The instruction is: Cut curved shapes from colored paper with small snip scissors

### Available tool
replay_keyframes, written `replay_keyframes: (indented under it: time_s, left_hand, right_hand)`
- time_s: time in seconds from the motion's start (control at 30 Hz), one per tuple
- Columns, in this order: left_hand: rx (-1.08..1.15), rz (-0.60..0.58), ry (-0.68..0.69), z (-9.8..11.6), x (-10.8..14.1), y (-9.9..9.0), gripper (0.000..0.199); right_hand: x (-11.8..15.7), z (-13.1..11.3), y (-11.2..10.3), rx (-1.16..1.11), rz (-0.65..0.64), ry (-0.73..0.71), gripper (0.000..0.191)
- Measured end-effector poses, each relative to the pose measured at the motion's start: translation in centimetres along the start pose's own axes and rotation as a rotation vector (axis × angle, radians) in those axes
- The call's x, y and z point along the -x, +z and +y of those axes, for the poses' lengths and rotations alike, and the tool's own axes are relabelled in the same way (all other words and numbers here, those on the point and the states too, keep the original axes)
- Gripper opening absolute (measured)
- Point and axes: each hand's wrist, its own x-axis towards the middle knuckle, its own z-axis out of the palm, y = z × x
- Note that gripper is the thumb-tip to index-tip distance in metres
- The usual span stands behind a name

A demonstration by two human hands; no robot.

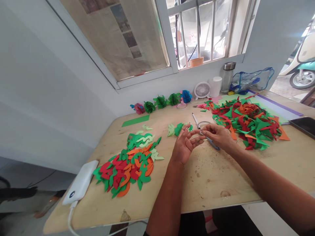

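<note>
Above the middle of the wooden table [209,190], my two hands meet at the fingertips. My left hand [185,146] is palm up with its fingers stretched out and apart. The thumb and fingers of my right hand [217,135] are pinched together at the left fingertips; whatever they hold is too small to make out. Partly hidden beneath the right hand is a tool with a blue-grey handle [213,143], perhaps scissors. A white pen [194,119] lies just beyond. Light green paper cutouts [170,130] and a darker green piece [178,129] are behind my left hand.
Curved paper cutouts [130,164] are heaped at left, pointed paper scraps [253,123] at right. A white power bank [80,182] sits on the left edge. Along the wall stand folded paper ornaments [160,102], a small fan [202,89] and a bottle [227,78]. A phone [304,125] is far right.
</note>
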Motion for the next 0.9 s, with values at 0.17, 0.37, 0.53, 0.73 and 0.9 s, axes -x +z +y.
replay_keyframes:
  time_s: [0.17,0.37,0.53,0.73,0.9]
  left_hand:
    - [0.007,-0.012,-0.003,0.0,0.1,0.2,0.047]
    - [-0.01,-0.018,-0.02,0.0,0.2,0.3,0.05]
    - [0.025,0.021,0.018,0.3,0.0,0.1,0.042]
    - [0.198,0.092,-0.005,0.6,-0.1,0.1,0.031]
    - [0.299,0.132,-0.027,0.5,-0.2,0.1,0.028]
  right_hand:
    - [0.0,0.0,0.0,-0.019,0.008,0.019,0.026]
    - [0.3,-0.5,0.0,-0.04,0.014,0.077,0.024]
    - [0.3,-1.0,-0.3,-0.184,-0.005,0.113,0.027]
    - [0.4,-1.5,-0.7,-0.356,-0.029,0.061,0.027]
    - [0.4,-0.8,-0.1,-0.318,-0.083,-0.091,0.024]
